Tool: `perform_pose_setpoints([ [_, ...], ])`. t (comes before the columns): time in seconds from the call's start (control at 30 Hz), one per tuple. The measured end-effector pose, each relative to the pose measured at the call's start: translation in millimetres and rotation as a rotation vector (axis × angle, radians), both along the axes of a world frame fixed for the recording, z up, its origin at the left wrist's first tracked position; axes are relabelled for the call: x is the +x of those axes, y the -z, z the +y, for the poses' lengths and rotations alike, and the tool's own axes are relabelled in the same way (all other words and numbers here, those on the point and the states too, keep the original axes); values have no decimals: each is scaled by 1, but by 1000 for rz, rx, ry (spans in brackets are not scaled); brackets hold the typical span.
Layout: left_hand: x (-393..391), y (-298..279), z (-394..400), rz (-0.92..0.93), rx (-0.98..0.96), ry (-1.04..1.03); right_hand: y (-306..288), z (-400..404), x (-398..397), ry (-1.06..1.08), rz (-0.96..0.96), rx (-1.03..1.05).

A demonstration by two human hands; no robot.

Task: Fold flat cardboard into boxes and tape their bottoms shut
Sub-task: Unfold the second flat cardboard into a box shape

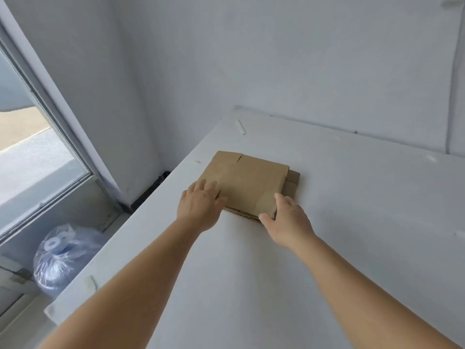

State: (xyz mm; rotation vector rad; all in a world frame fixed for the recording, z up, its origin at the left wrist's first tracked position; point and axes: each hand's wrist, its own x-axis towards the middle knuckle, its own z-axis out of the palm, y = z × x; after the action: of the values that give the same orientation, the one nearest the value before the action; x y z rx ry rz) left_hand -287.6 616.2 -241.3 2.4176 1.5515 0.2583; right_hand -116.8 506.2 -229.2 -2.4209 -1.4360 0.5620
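Note:
A small stack of flat brown cardboard (247,180) lies on the white table (352,222), a lower sheet sticking out at its right side. My left hand (200,206) rests flat on the stack's near left corner, fingers spread over the top sheet. At the near right corner my right hand (286,219) touches the stack, thumb along the front edge and fingers against the side. Whether either hand is gripping a sheet cannot be told. No tape roll is in view.
The table's left edge runs diagonally beside a window (30,152). On the floor below it stands a water jug wrapped in plastic (64,255). Small tape scraps (241,127) stick to the table. A white wall lies behind the table's far edge.

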Motion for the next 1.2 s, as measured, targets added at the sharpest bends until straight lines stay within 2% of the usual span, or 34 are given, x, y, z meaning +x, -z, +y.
perform_pose_setpoints([
  [0.2,-3,20,43,76,-143,-4,18,22,-11,144,56,-65],
  [0.33,-6,31,47,32,-125,40,25,27,-18,200,67,-41],
  [0.63,-10,33,44,-102,-180,-52,26,16,-20,289,163,205],
  [0.9,-6,14,3,-294,-158,-42,7,-25,-8,349,229,425],
  [1.03,14,0,-33,-437,-186,15,-4,-64,8,386,220,462],
  [1.2,51,-8,-102,-455,-164,97,-16,-142,38,447,190,462],
])
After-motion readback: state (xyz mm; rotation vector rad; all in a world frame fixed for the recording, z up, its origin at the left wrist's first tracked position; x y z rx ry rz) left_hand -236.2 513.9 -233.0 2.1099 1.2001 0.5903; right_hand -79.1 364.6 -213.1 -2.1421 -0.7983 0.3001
